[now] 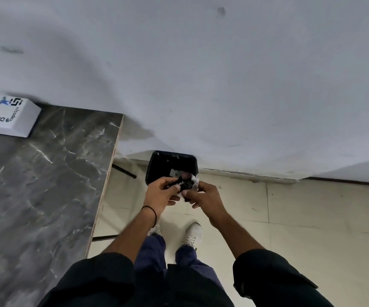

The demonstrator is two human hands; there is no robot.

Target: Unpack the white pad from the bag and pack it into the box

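Note:
I stand beside the table, over a black bin (157,161) on the floor. Between my hands is a crumpled black bag (184,183) with a bit of white (195,180) showing at its right side. My left hand (160,193) pinches the bag's left end with curled fingers. From the right, my right hand (204,199) grips the bag, thumb on top. Whether the white bit is the pad, I cannot tell. The white box (8,116) with printed logos sits at the far left of the table, closed side up.
The dark marble-pattern table (42,185) fills the left; its edge runs down past my left forearm. A black liner and some white scraps are in the bin. A white wall rises behind. Beige floor tiles (311,218) spread to the right; my feet stand below the hands.

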